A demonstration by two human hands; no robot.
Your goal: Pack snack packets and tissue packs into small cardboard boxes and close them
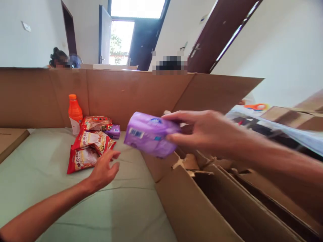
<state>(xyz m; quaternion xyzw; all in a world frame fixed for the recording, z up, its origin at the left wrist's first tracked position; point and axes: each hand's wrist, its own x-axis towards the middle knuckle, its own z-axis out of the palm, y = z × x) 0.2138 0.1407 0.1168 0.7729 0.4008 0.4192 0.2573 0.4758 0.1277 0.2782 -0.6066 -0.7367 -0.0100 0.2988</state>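
Observation:
My right hand grips one end of a purple tissue pack, holding it in the air above the green cloth. A barcode shows on the pack's near side. On the left, my left hand is open with its fingers apart, close beside red-and-white snack bags and holding nothing. Behind those bags lie a red packet and a smaller-looking purple pack, partly covered. An orange-capped bottle of orange drink stands upright at the back left of this group.
A tall cardboard panel runs along the back of the green cloth. Open cardboard boxes stand on the right, and a flat cardboard piece lies at the left edge. Two people's heads show beyond the panel.

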